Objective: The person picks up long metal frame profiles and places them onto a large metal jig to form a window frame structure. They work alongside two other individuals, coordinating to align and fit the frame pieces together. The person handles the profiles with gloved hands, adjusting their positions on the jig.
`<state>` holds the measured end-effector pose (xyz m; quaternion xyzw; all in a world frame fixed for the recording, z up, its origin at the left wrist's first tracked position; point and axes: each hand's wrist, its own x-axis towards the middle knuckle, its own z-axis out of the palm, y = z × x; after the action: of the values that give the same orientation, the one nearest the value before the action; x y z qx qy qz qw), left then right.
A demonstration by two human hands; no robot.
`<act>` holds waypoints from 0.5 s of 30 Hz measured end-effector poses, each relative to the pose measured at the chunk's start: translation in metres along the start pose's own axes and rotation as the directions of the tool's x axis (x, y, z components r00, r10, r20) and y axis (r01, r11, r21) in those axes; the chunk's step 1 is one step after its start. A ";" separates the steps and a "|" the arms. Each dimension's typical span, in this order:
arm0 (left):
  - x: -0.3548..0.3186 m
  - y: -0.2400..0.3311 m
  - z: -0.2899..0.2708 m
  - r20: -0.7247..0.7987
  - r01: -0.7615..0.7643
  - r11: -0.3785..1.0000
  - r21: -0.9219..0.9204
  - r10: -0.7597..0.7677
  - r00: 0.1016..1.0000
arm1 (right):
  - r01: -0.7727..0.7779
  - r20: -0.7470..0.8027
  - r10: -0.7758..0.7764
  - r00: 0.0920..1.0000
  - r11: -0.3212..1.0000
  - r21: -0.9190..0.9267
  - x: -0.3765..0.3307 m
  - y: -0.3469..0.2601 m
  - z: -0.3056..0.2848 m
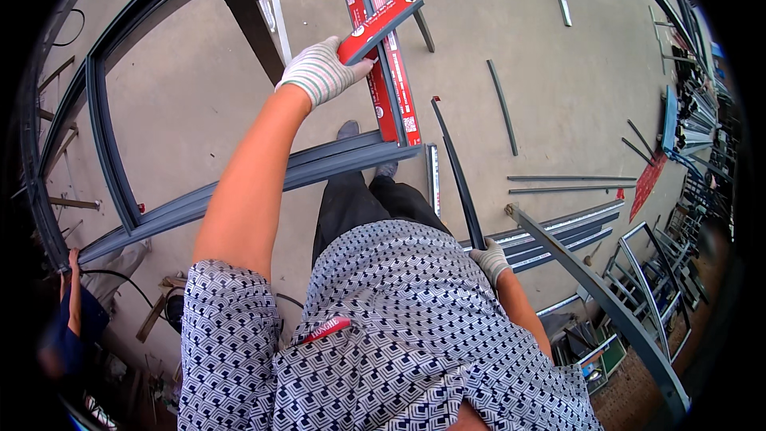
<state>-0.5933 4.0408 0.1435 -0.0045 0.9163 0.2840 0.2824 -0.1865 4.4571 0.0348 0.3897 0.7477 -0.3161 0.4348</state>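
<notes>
**Both gloves closed, one profile piece in each**

Gripping a short red-wrapped profile piece [381, 25] in my left hand [319, 72], I have that arm stretched far out in front of me, glove closed around the piece's near-left end. Its long axis runs from my palm up and to the right, so the free end points away to the far right. It crosses over the long red-wrapped bar [383, 56] that stands in the grey frame [104, 112] on the concrete floor [199, 72]; I cannot tell whether the two touch or only overlap in my view. The long bar runs almost straight away from me, its near end meeting the frame's lower rail [263, 179] just ahead of my feet. So the short piece lies nearly square across it, and my left hand sits just to the left of the bar.

Moving right, my right hand [489, 259] hangs low and close to my hip, glove closed on the near end of a thin dark strip [455, 168]. The strip slants away from that hand, up and to the left, its far tip ending near the long bar's lower end. Of my two hands, the left is by far the nearer to the bar; the right is well apart from it.

Further right, loose grey lengths [570, 178] lie on the floor, and a slanted grey beam [590, 279] passes just beside my right elbow.
</notes>
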 end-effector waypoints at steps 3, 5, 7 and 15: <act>-0.021 -0.004 -0.009 -0.063 0.059 0.985 0.162 -0.049 0.997 | -0.070 0.018 0.070 0.997 0.997 -0.011 0.011 0.000 0.011; -0.037 -0.001 -0.014 -0.105 0.072 0.978 0.196 -0.053 0.993 | -0.108 0.057 0.104 0.993 0.992 0.062 0.007 -0.015 0.008; -0.053 -0.001 -0.018 -0.131 0.084 0.977 0.195 -0.059 0.990 | -0.059 0.043 0.060 0.997 0.998 -0.015 0.019 -0.011 0.002; -0.116 -0.016 -0.037 -0.469 0.113 0.988 0.106 -0.051 0.882 | -0.026 0.103 0.016 0.995 0.995 0.093 0.077 0.000 0.004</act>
<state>-0.5123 3.9905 0.2201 -0.0928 0.9727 0.2022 0.0664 -0.2092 4.4779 -0.0359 0.4011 0.7046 -0.3659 0.4568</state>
